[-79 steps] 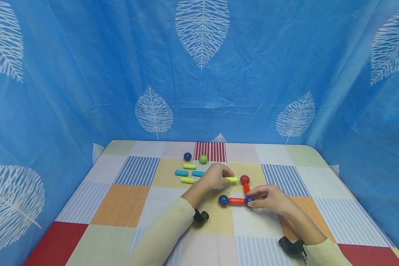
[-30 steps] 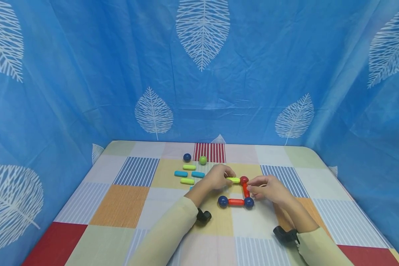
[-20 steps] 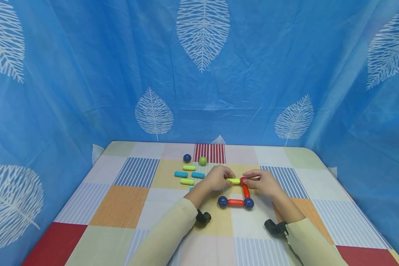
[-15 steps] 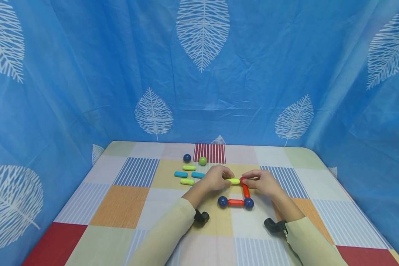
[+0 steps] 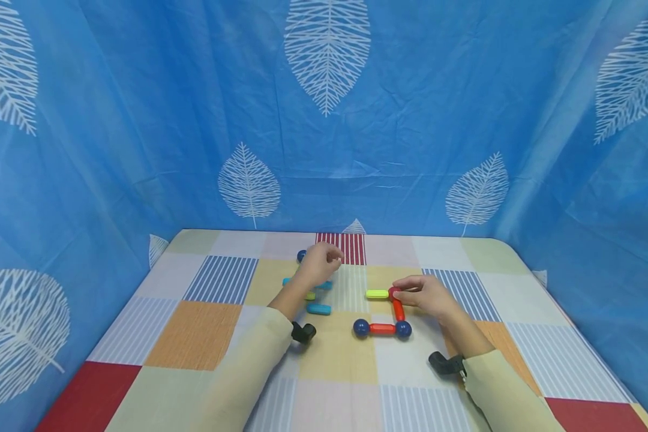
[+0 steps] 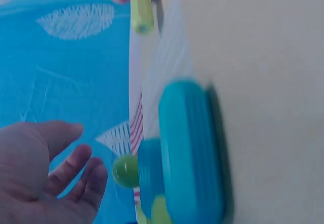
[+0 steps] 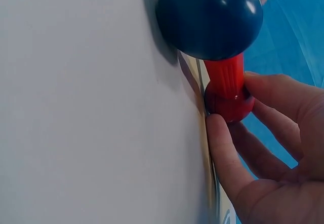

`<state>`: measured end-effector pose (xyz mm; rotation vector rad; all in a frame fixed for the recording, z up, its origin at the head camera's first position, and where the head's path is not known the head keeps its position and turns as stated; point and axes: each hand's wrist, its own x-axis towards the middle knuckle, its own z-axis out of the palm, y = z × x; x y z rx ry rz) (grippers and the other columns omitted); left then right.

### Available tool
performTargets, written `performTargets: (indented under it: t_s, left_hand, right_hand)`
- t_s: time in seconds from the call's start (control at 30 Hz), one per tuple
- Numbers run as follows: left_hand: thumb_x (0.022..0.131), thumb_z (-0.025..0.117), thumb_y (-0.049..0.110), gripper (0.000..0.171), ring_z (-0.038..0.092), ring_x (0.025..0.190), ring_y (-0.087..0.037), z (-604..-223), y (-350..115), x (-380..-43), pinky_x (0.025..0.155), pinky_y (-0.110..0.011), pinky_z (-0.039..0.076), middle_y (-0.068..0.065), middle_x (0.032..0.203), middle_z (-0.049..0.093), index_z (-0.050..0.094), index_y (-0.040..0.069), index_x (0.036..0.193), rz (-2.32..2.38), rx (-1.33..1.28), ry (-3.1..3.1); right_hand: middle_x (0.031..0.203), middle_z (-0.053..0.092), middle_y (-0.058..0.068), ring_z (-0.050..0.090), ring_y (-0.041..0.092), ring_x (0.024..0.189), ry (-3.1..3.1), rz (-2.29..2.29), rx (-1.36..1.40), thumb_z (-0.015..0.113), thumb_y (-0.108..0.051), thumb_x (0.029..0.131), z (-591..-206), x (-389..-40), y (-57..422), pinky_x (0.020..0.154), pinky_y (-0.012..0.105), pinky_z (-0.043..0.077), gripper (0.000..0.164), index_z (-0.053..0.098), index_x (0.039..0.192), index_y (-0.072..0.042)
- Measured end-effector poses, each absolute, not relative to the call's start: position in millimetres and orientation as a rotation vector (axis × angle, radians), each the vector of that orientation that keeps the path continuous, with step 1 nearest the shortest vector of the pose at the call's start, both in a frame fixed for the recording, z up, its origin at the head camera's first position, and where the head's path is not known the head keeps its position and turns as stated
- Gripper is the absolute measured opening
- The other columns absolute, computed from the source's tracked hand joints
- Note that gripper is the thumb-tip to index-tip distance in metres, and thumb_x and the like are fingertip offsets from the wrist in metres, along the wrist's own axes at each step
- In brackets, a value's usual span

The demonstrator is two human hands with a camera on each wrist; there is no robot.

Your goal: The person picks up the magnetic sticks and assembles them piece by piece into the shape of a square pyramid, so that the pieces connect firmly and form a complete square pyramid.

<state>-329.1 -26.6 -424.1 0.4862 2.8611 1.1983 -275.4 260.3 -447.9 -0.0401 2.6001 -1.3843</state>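
Note:
In the head view my right hand [image 5: 426,295] pinches a red ball [image 5: 393,293] between thumb and fingers. From that ball a yellow-green rod [image 5: 377,294] sticks out to the left. A red rod [image 5: 398,311] runs toward me to a dark blue ball [image 5: 403,329]. Another red rod [image 5: 382,329] leads left to a second dark blue ball [image 5: 361,327]. My left hand [image 5: 318,262], empty with fingers loosely bent, hovers over the loose pieces. The left wrist view shows it beside a green ball [image 6: 125,171], which the hand hides in the head view.
A loose blue rod [image 5: 318,309] lies nearest me, left of the joined pieces. More blue and yellow-green rods and a dark blue ball [image 5: 301,256] are partly covered by the left hand. A blue curtain [image 5: 389,120] hangs behind the patchwork-covered table [image 5: 194,336].
My left hand has let go of the yellow-green rod, now joined to the red ball, and moved left and back. My right hand moved up from the near blue ball to the red ball.

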Motion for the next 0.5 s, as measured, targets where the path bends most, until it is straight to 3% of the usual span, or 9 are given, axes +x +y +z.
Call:
performTargets:
  t_s: [0.23,0.5]
  left_hand:
    - [0.098,0.067,0.012,0.025,0.060,0.121,-0.029,-427,-36,-338,0.104,-0.044,0.053,-0.014,0.128,0.063,0.073,0.008,0.122,1.043,0.397,2.992]
    - [0.097,0.069,0.012,0.035,0.058,0.128,-0.034,-431,-34,-346,0.106,-0.045,0.052,-0.016,0.138,0.059,0.068,0.010,0.132,0.912,0.394,3.014]
  right_hand:
    - [0.119,0.074,0.011,0.064,0.023,0.102,2.564,-1.434,-0.024,0.081,-0.019,0.088,-449,-275,261,0.078,0.027,0.058,0.033,0.076,0.119,-0.009]
    - [0.117,0.074,0.008,0.061,0.023,0.100,2.557,-1.438,-0.001,0.083,-0.020,0.087,-447,-275,261,0.077,0.028,0.056,0.034,0.077,0.118,-0.011]
